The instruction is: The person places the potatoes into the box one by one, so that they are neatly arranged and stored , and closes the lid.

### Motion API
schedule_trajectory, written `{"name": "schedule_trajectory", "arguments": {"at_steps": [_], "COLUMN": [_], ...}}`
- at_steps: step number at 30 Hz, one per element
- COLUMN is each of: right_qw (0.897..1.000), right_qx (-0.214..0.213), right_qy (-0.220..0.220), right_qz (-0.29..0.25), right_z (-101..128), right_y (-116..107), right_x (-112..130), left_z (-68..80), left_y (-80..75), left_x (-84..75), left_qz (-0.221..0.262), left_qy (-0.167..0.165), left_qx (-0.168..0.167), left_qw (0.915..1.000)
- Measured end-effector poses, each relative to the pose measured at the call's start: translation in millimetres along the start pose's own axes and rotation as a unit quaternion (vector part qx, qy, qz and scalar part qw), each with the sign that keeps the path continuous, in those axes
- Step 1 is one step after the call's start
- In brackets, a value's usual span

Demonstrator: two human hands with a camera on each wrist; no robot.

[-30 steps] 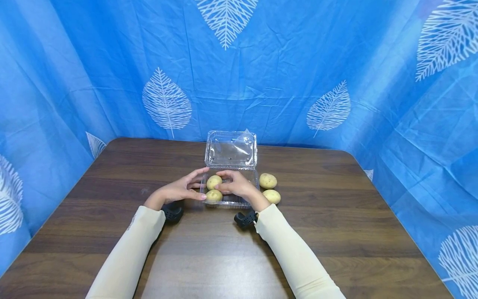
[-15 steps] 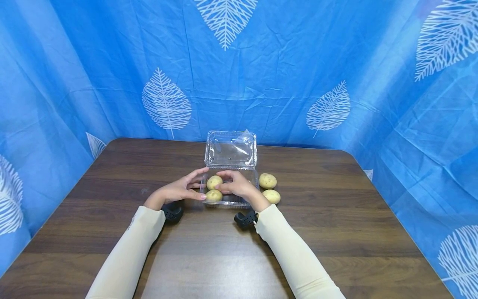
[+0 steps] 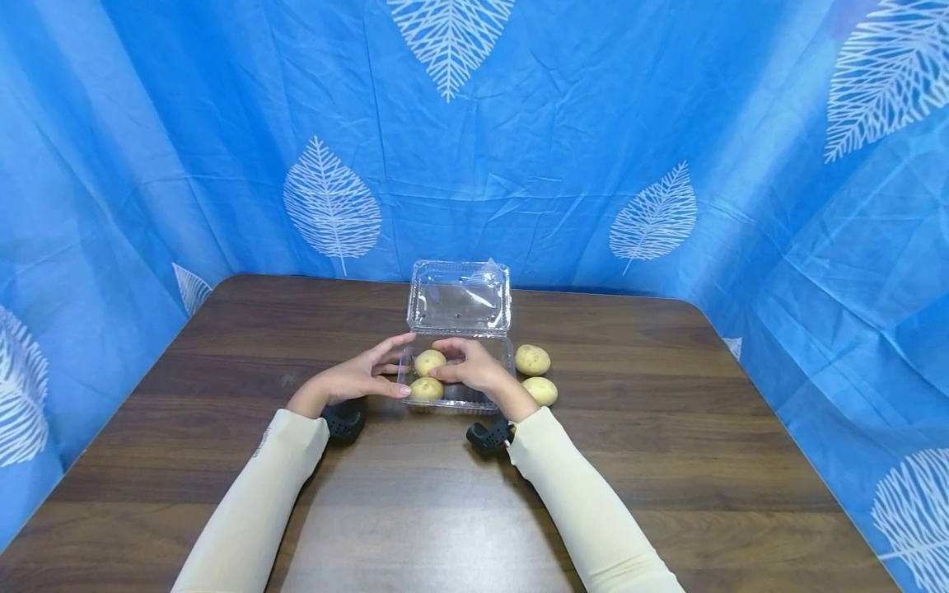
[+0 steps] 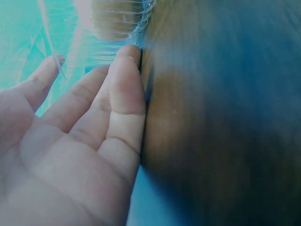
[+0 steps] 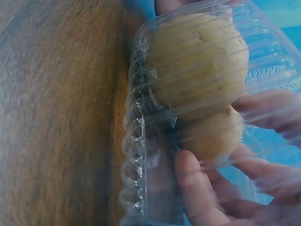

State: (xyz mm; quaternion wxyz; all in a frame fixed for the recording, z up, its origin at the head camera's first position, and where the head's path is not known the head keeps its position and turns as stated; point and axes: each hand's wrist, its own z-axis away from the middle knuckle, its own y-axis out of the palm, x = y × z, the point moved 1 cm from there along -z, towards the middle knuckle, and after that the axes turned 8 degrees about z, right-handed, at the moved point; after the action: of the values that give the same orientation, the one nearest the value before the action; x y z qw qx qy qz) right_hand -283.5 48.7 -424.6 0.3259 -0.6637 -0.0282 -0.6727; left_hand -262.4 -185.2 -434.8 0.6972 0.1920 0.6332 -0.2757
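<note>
A clear plastic clamshell box [image 3: 474, 403] stands on the table with its lid [image 3: 460, 298] raised at the back. Two potatoes sit at its left end, a near potato [image 3: 426, 389] and a far potato [image 3: 430, 363]. My right hand [image 3: 474, 366] reaches into the box and grips the far potato between thumb and fingers, also seen through the box wall in the right wrist view. At the box's left side, my left hand [image 3: 356, 375] rests with fingers extended, its thumb at the front left corner. The left wrist view shows these fingers [image 4: 124, 89] against the ribbed wall.
Just right of the box lie two more potatoes, a farther loose potato [image 3: 533, 360] and a nearer loose potato [image 3: 539, 390]. The brown wooden table [image 3: 415, 511] ends at a blue leaf-printed curtain [image 3: 474, 189] behind and on both sides.
The far potato has shifted slightly to the right in my right hand's fingers. My left hand stays at the box's left side.
</note>
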Motion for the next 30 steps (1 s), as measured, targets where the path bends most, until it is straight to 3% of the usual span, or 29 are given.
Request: {"name": "schedule_trajectory", "arguments": {"at_steps": [13, 24, 30], "right_qw": [0.998, 0.996, 0.995], "right_qx": [-0.022, -0.019, -0.010], "right_qy": [-0.021, -0.053, -0.087], "right_qz": [0.051, 0.063, 0.039], "right_z": [5.3, 12.4, 16.4], "right_y": [-6.6, -15.2, -19.1], "right_x": [1.7, 3.3, 3.5], "left_z": [-0.6, -0.7, -0.1], "left_y": [1.4, 1.0, 0.0], "left_x": [0.0, 0.3, -0.7], "left_qz": [0.005, 0.003, 0.003], "left_qy": [0.004, 0.009, 0.010], "left_qx": [0.002, 0.002, 0.002], "left_qw": [1.0000, 0.9999, 0.9999]}}
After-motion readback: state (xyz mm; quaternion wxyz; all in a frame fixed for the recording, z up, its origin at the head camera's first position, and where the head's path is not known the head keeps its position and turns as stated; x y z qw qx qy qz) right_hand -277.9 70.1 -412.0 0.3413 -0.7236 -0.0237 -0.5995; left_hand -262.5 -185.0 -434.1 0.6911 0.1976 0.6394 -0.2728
